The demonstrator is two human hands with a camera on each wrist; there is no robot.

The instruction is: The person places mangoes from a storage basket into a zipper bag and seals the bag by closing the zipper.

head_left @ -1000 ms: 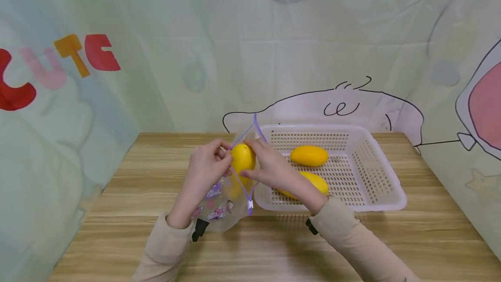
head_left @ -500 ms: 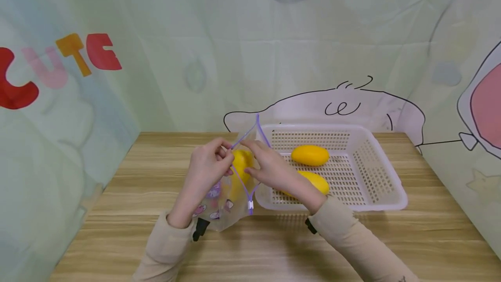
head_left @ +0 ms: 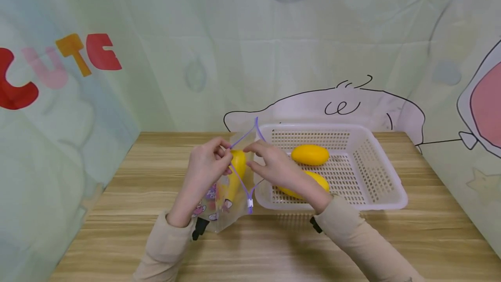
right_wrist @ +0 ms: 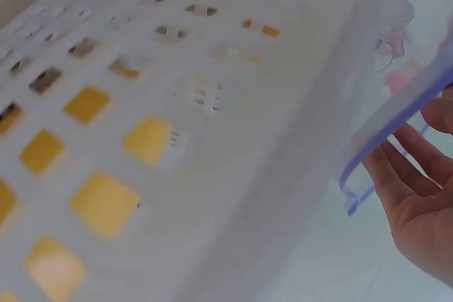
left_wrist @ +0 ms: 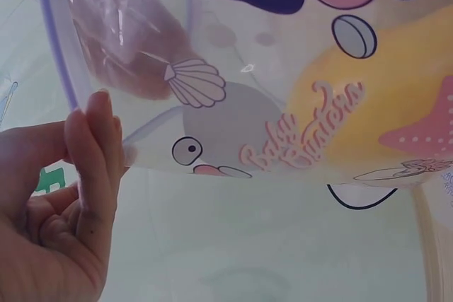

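Note:
My left hand pinches the near-left edge of a clear zip bag printed with cartoon figures. The bag's purple-rimmed mouth gapes toward the basket, and a white slider sits at its lower corner. Inside lies a yellow mango, tilted, its upper end by the left fingertips; through the plastic it shows as a yellow shape in the left wrist view. My right hand is at the bag's mouth with fingers extended and parted, holding nothing. In the right wrist view, the purple rim crosses in front of its fingers.
A white perforated plastic basket stands right of the bag on the wooden table. In it lie a far mango and a near mango, the latter partly behind my right forearm. A printed cloth backdrop surrounds the table.
The right hand has let go of the mango and drawn slightly right. The mango has slid down deeper into the bag and leans left. The left hand has stayed at the bag's edge.

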